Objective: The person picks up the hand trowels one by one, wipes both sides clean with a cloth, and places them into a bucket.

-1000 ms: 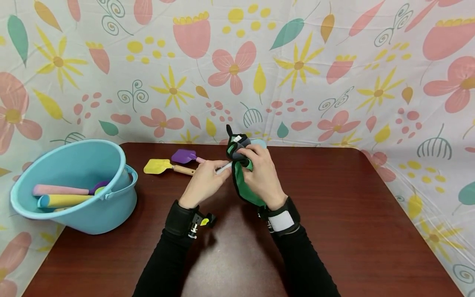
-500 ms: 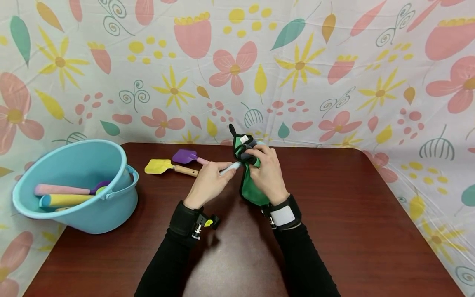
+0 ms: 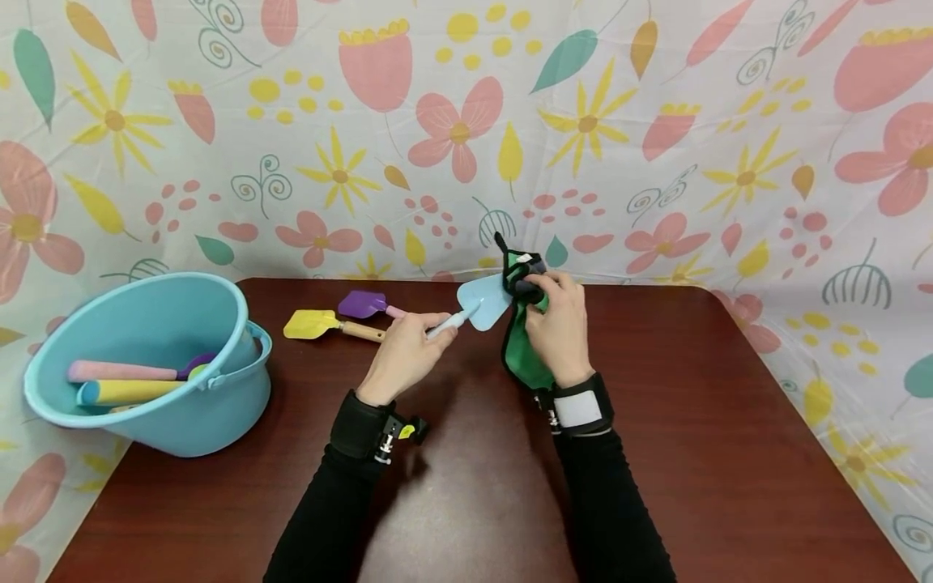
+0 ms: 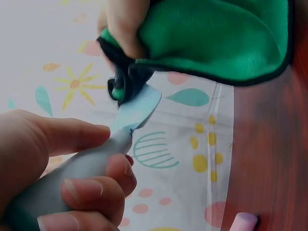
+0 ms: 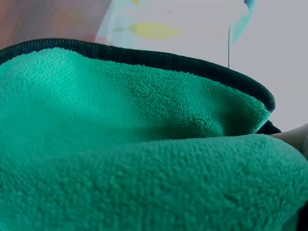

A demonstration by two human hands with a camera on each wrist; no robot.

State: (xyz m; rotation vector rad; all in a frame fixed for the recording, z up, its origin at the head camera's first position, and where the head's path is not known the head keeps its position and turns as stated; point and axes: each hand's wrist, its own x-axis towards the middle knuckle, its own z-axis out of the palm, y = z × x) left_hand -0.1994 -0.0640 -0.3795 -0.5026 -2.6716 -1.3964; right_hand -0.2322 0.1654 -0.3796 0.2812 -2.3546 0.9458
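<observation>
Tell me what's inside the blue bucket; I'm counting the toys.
Inside the blue bucket: a pink handle, a yellow handle, a purple piece. The wall hides anything deeper.

Head overlooks table [image 3: 466,486]; wrists crowd cloth [image 5: 144,144].

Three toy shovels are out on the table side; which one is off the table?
The light blue shovel: the left hand grips its handle and holds it in the air against the green cloth. The yellow shovel and purple shovel lie flat on the table.
</observation>
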